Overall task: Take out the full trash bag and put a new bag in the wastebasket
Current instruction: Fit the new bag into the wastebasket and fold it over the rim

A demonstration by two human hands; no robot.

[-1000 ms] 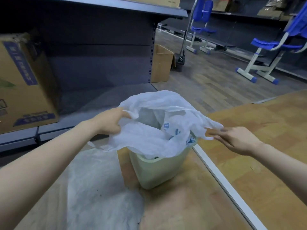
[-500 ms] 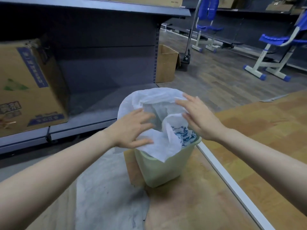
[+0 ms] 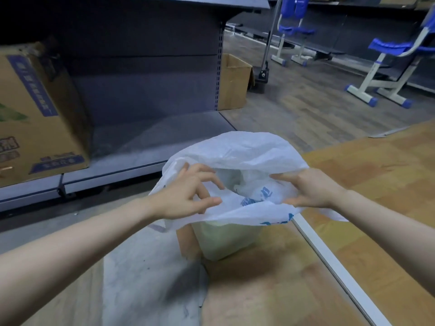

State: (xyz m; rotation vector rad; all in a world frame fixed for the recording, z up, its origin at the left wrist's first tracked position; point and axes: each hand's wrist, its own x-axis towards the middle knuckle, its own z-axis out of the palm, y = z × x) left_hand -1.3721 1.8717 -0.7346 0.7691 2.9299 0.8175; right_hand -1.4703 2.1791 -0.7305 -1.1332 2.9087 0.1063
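A pale green wastebasket [image 3: 226, 241] stands on the floor in front of me. A white plastic bag [image 3: 244, 151] with blue print sits in it, its mouth spread wide above the rim and draped over the near side. My left hand [image 3: 188, 191] pinches the bag's near left edge between thumb and fingers. At the right edge of the mouth, my right hand [image 3: 310, 189] grips the plastic. The inside of the basket is mostly hidden by the bag.
A grey shelf unit [image 3: 146, 74] stands behind the basket with a large cardboard box [image 3: 40, 114] on its lowest shelf. Another cardboard box [image 3: 235, 81] sits at the shelf's end. Blue chairs [image 3: 388, 67] stand far right. A white floor strip [image 3: 329, 267] runs beside the basket.
Both hands have moved from the top of the bag to its near edges and taken hold. The bag mouth is now pulled wider and lifted above the rim.
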